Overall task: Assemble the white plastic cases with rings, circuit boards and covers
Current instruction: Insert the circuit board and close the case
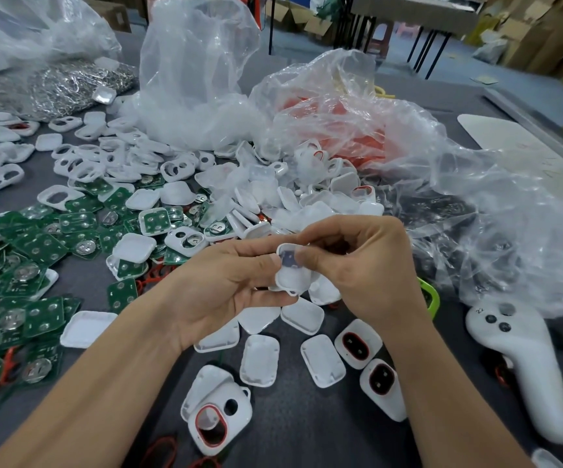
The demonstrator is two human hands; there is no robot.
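Observation:
My left hand (226,292) and my right hand (361,265) hold one white plastic case (289,271) between them above the grey table (290,427), thumbs pinching its upper edge. Green circuit boards (33,251) lie heaped on the left. Loose white covers (259,359) lie in front of my hands. Two cases with red rings (357,344) sit to the right of them, and another ringed case (219,418) lies near my left forearm. A pile of white case parts (307,194) spreads behind my hands.
Clear plastic bags (199,72) stand at the back, one with red rings (340,130) inside. Silver metal clips (64,86) fill a bag at the far left. A white handheld controller (523,363) lies at the right. A green part (429,297) peeks past my right wrist.

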